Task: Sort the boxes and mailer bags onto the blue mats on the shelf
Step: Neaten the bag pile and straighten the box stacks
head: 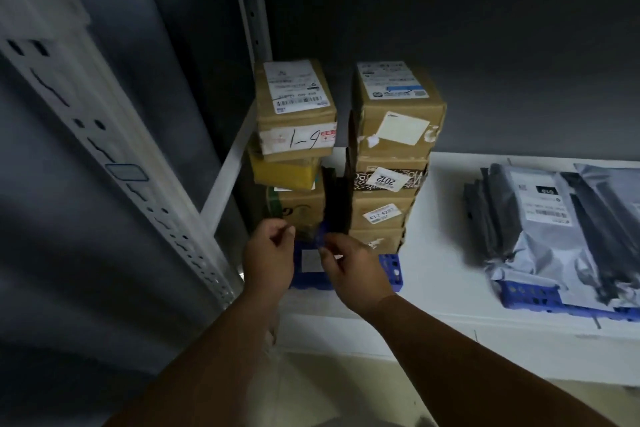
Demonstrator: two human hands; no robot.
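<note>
**A:** Where are the hands?

**B:** Both are low in front of the box stacks. The left hand [269, 253] sits at the foot of the left stack, fingers curled in, thumb meeting the fingertips. I cannot tell whether it pinches anything; nothing shows between them. The right hand [349, 267] is just beside it, over the left blue mat [393, 270], fingers bent toward a small dark bluish scrap at its fingertips. The blur hides whether it grips that scrap or only touches it.

**A:** And the boxes?

**B:** Two stacks stand side by side on that mat, at the left end of the white shelf [446, 281]. The left stack [294, 156] has a brown box with a "1-6" label on top, a yellow box under it, then a brown box lower down. The right stack [391, 163] has a large brown box with a white sticker on top, a box with a "2012" label beneath, and two more brown boxes below. A dark gap runs between the stacks.

**A:** The mailer bags?

**B:** They lie well apart to the right, a heap of grey mailer bags [540, 218] on a second blue mat [519, 295], the top ones carrying white labels. Bare shelf lies between the two mats.

**A:** Anything further out?

**B:** A white perforated upright [121, 149] slants past on the left, and a dark grey wall [485, 28] stands behind the shelf.
</note>
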